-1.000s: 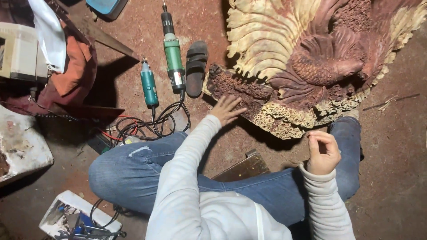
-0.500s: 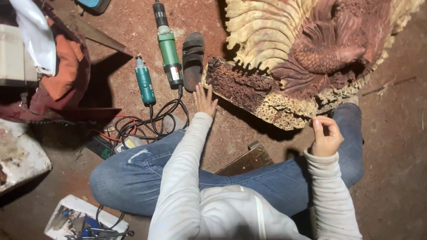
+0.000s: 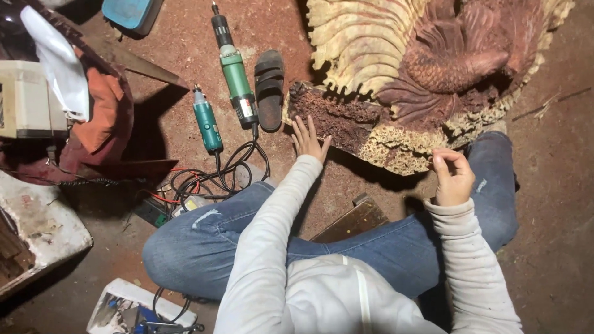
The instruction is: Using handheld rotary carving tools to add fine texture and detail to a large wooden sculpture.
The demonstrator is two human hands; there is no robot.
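Wood carving (image 3: 427, 68): left hand (image 3: 307, 140) flat against it, right hand (image 3: 453, 178) near.

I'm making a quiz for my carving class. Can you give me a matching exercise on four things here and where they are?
Things:
1. left hand
2. right hand
3. sandal
4. small grinder

Places:
A. left of the big grinder
B. raised by the carving's pale lower edge
C. flat against the carving's dark left end
D. between big grinder and carving

Pairs: 1-C, 2-B, 3-D, 4-A
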